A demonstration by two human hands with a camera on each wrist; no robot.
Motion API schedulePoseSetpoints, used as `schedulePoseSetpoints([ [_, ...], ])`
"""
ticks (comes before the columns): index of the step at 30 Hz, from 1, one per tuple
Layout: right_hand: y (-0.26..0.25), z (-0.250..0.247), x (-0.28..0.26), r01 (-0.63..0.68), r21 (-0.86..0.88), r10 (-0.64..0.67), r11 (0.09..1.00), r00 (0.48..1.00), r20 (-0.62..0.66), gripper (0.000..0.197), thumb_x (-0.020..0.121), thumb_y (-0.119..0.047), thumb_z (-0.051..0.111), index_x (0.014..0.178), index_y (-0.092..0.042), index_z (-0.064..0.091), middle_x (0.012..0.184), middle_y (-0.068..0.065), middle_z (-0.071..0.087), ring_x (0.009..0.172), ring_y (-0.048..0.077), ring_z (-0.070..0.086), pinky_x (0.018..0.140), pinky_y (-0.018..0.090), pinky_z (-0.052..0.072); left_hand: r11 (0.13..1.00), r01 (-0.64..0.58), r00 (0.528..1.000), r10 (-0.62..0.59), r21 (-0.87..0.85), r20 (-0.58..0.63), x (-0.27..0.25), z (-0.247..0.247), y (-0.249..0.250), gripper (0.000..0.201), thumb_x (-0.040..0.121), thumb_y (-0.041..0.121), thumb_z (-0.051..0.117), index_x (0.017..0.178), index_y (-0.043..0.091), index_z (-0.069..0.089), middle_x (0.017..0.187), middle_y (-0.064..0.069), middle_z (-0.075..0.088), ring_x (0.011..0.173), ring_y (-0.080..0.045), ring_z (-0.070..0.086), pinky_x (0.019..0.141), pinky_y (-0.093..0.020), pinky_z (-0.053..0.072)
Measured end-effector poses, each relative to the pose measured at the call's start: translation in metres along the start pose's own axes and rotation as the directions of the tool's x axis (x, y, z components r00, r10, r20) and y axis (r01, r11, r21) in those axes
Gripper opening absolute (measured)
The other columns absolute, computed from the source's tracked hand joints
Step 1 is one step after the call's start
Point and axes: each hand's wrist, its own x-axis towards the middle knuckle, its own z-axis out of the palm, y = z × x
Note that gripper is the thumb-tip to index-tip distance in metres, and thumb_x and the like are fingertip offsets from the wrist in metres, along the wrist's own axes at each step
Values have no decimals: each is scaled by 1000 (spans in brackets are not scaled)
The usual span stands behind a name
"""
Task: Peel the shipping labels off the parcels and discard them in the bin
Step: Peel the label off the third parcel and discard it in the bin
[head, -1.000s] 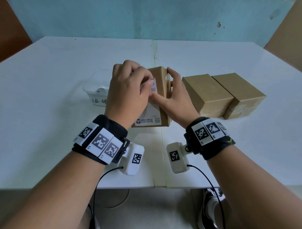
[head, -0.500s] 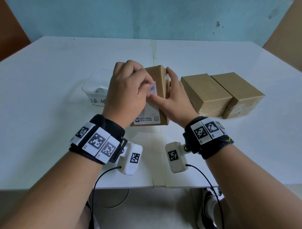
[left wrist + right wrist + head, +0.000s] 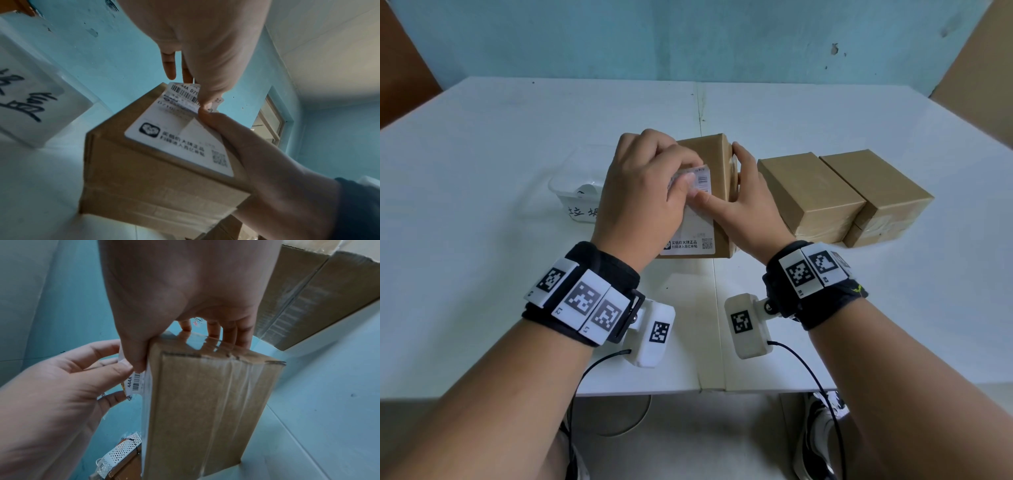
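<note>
Peeling is under way on the parcel (image 3: 705, 192) standing on edge at the centre of the desk (image 3: 482, 171), its white shipping label (image 3: 693, 226) facing the person. The left hand (image 3: 643, 198) pinches the label's lifted upper corner between thumb and forefinger; in the left wrist view that corner, with its barcode, curls away from the cardboard while the lower part with the logo and QR code lies flat and stuck. The right hand (image 3: 750, 209) grips the parcel, fingers wrapped over its far edge and thumb pressed on the label face just beside the left hand's pinch.

To do this step well, I judge the pull should run low and slow, back along the label toward 6 o'clock rather than straight out from the box, so the paper comes away in one sheet instead of tearing at the barcode strip. The right thumb would best follow just behind the peel line to hold the cardboard skin down, and the parcel's base should stay on the desk so the parcel cannot twist. A fresh pinch nearer the stuck line, as more label comes free, would keep control.

The bin (image 3: 575, 202), a clear tub with handwriting on its side, sits at 9 o'clock of the parcel, close by. Two more brown parcels (image 3: 842, 195) lie side by side at 3 o'clock.
</note>
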Motion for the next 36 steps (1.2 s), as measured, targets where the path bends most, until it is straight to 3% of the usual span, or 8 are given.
schedulePoseSetpoints([
  [4,3,1,4,-21,17,21,1000,1000,-13,127,58,-94,78,160,-40,26,143,6,60,130,22,64,106,51,56,999,31,998,-32,21,45,-2,-1,1,31,92,16,66,122,18,67,113,-3,63,108,-23,53,90,-36,48],
  [8,2,2,4,-6,12,6,1000,1000,-5,127,58,-94,78,160,-40,25,142,5,60,128,20,65,104,50,57,997,72,995,-73,22,72,-1,-3,3,43,90,13,66,133,18,60,120,-4,62,113,-24,53,95,-43,50],
  [12,3,1,3,-13,20,13,1000,1000,5,129,56,-95,77,161,-42,22,145,4,58,130,20,64,106,49,56,988,151,986,-148,-41,72,0,-5,5,78,87,10,71,154,22,32,109,3,63,105,-21,56,96,-39,48],
  [15,4,1,2,-10,21,10,1000,1000,6,129,56,-95,76,160,-43,22,146,4,57,129,20,65,105,50,57,988,153,987,-151,-24,60,1,-6,4,83,86,12,74,155,22,28,105,5,65,102,-20,58,98,-40,46],
  [21,3,1,1,-4,16,4,1000,1000,-3,131,54,-98,74,161,-42,23,146,5,57,132,20,62,108,50,55,990,143,988,-142,-14,60,0,-5,3,87,85,12,74,157,21,25,112,2,65,106,-22,55,97,-38,46],
  [27,5,1,3,-11,26,11,1000,1000,-8,131,55,-96,76,161,-41,22,145,4,58,131,21,63,107,50,55,991,130,989,-131,10,67,0,-4,0,91,88,17,73,160,25,19,129,-1,62,121,-22,49,99,-38,47],
  [31,7,2,5,-20,14,20,1000,1000,-22,127,58,-95,77,160,-39,25,143,5,61,130,21,64,105,50,56,995,96,994,-98,30,52,-1,-1,-4,69,89,18,70,151,27,43,119,2,71,114,-20,56,94,-39,52],
  [36,10,2,6,-36,-6,35,999,999,-34,129,55,-97,72,160,-40,23,143,5,60,128,21,65,105,50,56,998,68,997,-68,-16,-32,-2,1,-2,30,89,13,66,118,22,70,97,4,74,97,-21,63,82,-40,55],
])
